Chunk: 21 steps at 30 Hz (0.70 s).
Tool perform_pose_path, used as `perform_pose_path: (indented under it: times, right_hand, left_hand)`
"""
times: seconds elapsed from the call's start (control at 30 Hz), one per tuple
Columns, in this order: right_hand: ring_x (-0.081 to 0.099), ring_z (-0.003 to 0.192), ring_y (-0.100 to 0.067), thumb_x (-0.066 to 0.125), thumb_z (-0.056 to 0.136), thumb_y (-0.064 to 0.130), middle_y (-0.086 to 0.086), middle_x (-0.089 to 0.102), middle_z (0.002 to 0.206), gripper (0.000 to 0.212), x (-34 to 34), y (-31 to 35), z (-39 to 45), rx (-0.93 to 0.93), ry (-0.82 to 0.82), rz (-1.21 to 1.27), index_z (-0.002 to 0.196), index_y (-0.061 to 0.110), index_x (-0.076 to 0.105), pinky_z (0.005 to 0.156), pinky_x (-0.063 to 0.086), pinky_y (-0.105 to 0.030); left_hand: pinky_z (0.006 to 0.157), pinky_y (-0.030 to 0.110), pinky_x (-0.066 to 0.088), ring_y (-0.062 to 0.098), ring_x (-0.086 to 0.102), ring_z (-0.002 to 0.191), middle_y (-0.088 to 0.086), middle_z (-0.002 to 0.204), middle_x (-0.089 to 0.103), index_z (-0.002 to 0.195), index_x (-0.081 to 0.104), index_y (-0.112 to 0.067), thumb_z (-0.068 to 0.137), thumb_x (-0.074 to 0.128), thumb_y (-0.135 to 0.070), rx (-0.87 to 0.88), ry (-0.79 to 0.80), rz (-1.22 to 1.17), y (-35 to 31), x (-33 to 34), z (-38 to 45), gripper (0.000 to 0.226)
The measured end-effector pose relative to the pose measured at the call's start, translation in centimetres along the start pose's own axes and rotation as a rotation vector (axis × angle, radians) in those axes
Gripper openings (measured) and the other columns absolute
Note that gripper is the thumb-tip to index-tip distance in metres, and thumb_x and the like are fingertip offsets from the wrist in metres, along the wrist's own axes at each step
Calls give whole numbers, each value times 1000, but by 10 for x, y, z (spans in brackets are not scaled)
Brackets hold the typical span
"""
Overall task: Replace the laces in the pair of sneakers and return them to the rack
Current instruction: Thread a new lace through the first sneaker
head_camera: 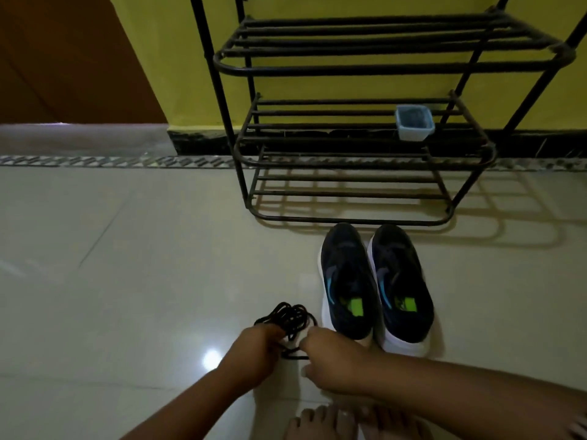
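Pale glossy floor tiles (127,249) run up to a yellow wall (178,58) with a dark skirting along its foot; a brown door panel (63,52) stands at the far left. Against the wall is a black metal shoe rack (365,63) with three slatted tiers in view. On the middle tier, toward its right end, sits a small pale-blue plastic container (414,122).

Pair of sneakers (374,284): dark navy uppers, white soles, blue side marks, green insole labels. They stand side by side on the floor just in front of the rack's bottom tier, toes toward the rack, touching each other. Eyelets appear unlaced, though the dim light limits certainty.

Black laces (290,317): a loose tangled bundle lying on the floor just left of the sneakers' heels.

Left hand (254,344): fingers curled around strands at the near side of the bundle. Right hand (333,357): fingers bent, pinching a strand at the bundle's right edge, beside the heel of the nearer sneaker. A short run of lace stretches between the two hands.

Bare toes (320,420) of the person show at the bottom edge, under the right forearm
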State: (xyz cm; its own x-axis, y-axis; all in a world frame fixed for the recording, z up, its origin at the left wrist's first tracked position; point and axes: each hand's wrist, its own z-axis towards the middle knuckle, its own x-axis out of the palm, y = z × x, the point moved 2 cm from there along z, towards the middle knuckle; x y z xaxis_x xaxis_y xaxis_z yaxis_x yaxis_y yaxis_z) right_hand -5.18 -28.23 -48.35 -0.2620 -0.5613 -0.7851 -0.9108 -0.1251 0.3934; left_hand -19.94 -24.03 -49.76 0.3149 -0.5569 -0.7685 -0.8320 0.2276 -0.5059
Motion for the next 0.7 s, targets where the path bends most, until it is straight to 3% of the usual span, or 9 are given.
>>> perform_pose_path:
  times: [0.23,0.4,0.53,0.63,0.7]
  right_hand:
    - [49,105,-40,55,91,10,-24,43,120,25,20,-4,5,-135,83,-253,112,-3,51,74,42,-45]
    - [47,107,-39,52,87,1,-25,42,122,28,33,-1,12,-139,60,-320,115,-4,50,67,30,-39]
    - [48,108,-35,55,87,10,-17,44,122,31,33,-7,18,-72,-28,-151,117,2,50,73,40,-40]
    - [55,104,-26,60,87,24,-11,56,113,27,20,-9,24,75,-201,198,110,8,58,80,43,-31]
    - [60,98,-24,60,88,24,-11,64,104,21,15,-9,28,89,-227,281,101,8,62,79,45,-31]
  left_hand:
    - [80,23,44,19,52,106,4,118,55,105,60,-15,85,42,-5,-30,-3,188,17,21,1,29]
    - [78,25,45,19,52,106,3,117,55,102,57,-13,87,43,-4,-96,-81,208,22,34,-3,22]
    - [77,23,44,17,55,101,1,111,59,103,61,-16,91,45,-15,-38,-87,114,21,37,-3,20]
    - [68,17,43,8,56,82,-5,90,61,86,58,-22,90,51,-19,2,-153,-82,18,31,-2,9]
    - [62,11,39,2,53,71,-12,78,57,78,50,-28,91,53,-18,21,-208,-187,14,24,-1,17]
